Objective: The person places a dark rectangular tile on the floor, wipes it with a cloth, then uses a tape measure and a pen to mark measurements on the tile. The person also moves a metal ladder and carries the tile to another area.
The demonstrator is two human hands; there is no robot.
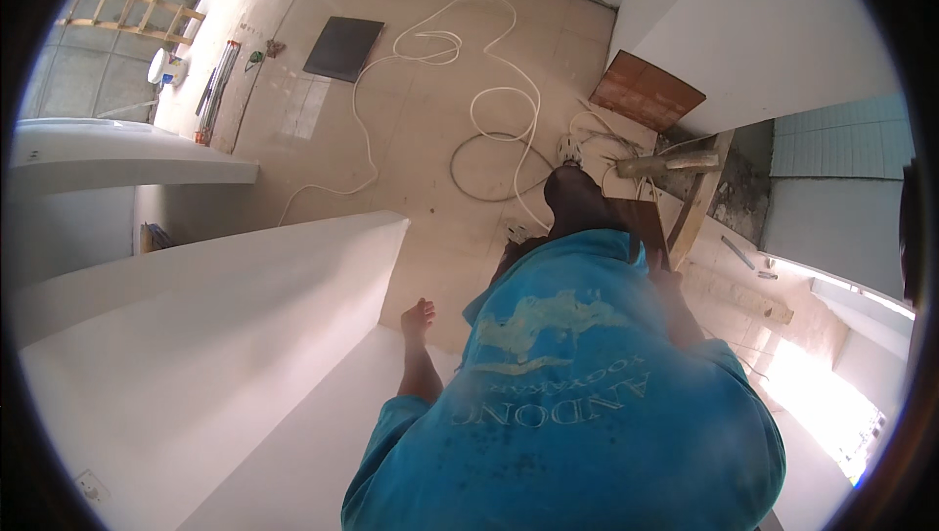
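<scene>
My left hand (419, 315) hangs beside the end of a low white wall (225, 287), its fingers loosely curled with nothing visible in them. At my right side, my right hand (667, 282) grips the edge of a dark reddish-brown tile (644, 226), carried upright against my leg. My blue shirt hides part of that hand and of the tile. One shoe (570, 150) shows ahead of me on the beige tiled floor (421, 140), close to a loop of pale hose (509, 115).
A similar brown tile (648, 91) leans against the white wall ahead right. Near it lie a grey tube-like roll (670, 163) and tangled cords. A dark square tile (344, 49) rests farther off. Metal rods (217, 91), a white bucket (167, 66) and a wooden ladder (127, 13) are far left.
</scene>
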